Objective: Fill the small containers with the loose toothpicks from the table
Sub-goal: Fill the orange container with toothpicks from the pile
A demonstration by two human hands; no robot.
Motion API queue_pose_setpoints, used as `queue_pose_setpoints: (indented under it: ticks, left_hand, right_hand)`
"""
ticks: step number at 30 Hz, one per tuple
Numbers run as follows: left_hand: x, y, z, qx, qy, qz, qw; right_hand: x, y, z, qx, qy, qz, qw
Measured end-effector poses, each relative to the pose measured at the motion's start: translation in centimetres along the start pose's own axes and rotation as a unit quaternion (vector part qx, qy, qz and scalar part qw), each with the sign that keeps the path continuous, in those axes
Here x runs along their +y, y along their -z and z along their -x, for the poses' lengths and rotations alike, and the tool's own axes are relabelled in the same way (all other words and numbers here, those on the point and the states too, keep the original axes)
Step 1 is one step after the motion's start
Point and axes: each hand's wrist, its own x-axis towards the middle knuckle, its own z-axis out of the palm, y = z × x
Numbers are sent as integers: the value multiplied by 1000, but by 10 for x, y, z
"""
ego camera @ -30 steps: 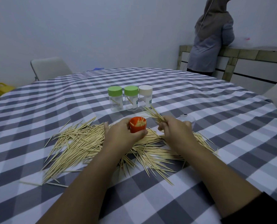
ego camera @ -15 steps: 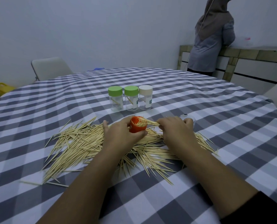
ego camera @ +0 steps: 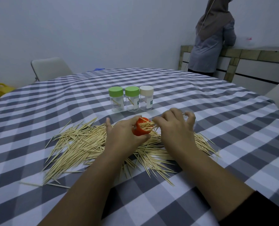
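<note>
**Feeding a bunch of toothpicks into the orange container**

I have the left hand (ego camera: 125,136) wrapped around the orange container (ego camera: 141,129), its fingers and thumb curled round the body, holding it tipped so the mouth faces the right hand (ego camera: 174,128). It sits just above the toothpick pile (ego camera: 86,144), near the middle of the desk (ego camera: 217,128). The right hand's fingers pinch a small bunch of toothpicks (ego camera: 147,125) whose ends lie at the container's mouth, apparently partly inside — how deep I cannot tell. Behind the right hand there is something small and clear, perhaps the container's other part, but it is too hidden to say.

Three more containers stand in a row toward the far edge: two with green lids (ego camera: 116,91) (ego camera: 132,91) and one with a beige lid (ego camera: 146,90). All are capped and each seems to hold only a stick or two, so I judge the task to be early — the pile spreads wide across the near half of the desk.

The step in hand is loading the first container. Next I would push the bunch home and let go, keeping the sticks parallel so none jam across the mouth. Then I would gather another bunch from the pile, lined up the same way. The left hand needs to hold the tilt steady, or the loaded sticks could slide out.
</note>
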Motion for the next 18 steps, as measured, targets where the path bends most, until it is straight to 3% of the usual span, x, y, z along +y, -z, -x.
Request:
queue_pose_setpoints:
  ticks: [10,15,18]
  left_hand:
    - [5,-2,3,-9,-7,9,1000]
    - [7,-2,3,-29,7,35,999]
    - [5,-3,2,-34,17,38,999]
  right_hand:
    - [-4,-4,-2,2,69,-29,997]
    - [-9,-6,0,-44,106,-134,984]
    - [-9,0,-1,-99,76,-235,964]
